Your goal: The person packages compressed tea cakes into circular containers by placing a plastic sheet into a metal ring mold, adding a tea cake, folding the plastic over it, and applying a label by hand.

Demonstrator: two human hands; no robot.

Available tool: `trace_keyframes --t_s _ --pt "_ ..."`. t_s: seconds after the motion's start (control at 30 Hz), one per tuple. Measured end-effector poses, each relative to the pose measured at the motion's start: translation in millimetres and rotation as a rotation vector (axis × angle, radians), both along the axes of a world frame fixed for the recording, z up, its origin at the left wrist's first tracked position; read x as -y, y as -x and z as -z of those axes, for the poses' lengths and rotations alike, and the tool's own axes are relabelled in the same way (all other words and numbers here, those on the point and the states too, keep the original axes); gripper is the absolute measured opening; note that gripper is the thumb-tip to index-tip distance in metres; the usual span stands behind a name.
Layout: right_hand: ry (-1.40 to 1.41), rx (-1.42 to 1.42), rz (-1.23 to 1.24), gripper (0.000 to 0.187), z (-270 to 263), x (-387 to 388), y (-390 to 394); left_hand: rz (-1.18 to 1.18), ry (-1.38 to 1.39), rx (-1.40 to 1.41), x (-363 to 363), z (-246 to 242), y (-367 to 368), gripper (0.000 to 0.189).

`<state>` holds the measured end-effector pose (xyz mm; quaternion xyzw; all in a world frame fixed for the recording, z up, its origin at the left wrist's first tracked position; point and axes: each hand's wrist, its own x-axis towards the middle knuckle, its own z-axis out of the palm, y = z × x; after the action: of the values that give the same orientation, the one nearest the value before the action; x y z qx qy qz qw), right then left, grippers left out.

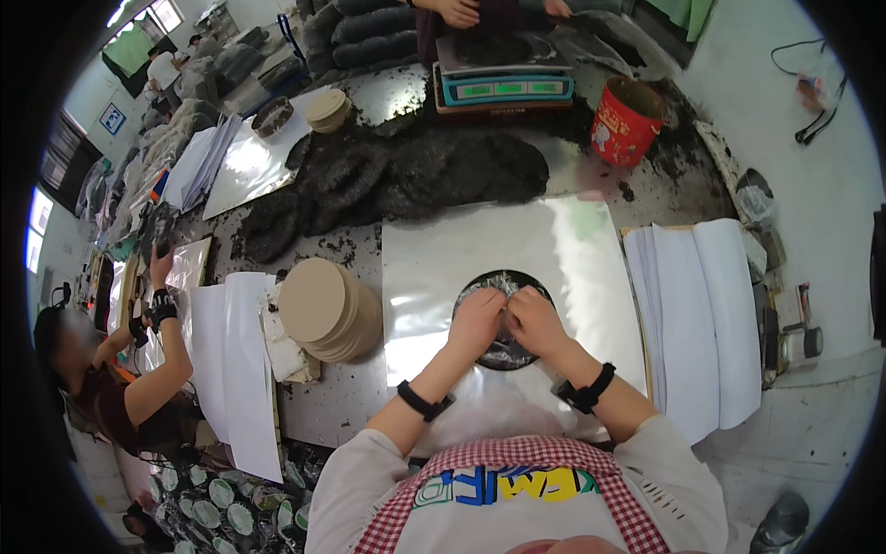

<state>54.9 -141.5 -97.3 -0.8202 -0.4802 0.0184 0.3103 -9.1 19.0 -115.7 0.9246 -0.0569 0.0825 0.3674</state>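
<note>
My left hand and my right hand meet over a round black dish, their fingers pinching clear plastic film near its middle. Crinkled film also shows at the dish's near side. Under the dish lies a shiny, pale sheet on the metal table. To the left of the sheet stands a stack of round tan discs. Beyond the sheet stretches a long heap of dark, moist material. What is inside the dish is mostly hidden by my hands.
A digital scale stands at the far side, with a person's hands behind it. A red bucket is at the far right. White paper sheets lie right, more left. A co-worker is at the left, lifting a dark wrapped thing.
</note>
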Motion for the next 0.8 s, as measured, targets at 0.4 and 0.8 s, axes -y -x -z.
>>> trace_keyframes --t_s 0.4,0.8 --pt "0.149 -0.449 -0.171 0.055 -69 78 28 0.069 -0.374 0.039 17 -20 23 0.063" --pt "0.128 -0.187 1.346 0.042 16 402 149 0.117 -0.467 0.057 40 -19 -6 0.061"
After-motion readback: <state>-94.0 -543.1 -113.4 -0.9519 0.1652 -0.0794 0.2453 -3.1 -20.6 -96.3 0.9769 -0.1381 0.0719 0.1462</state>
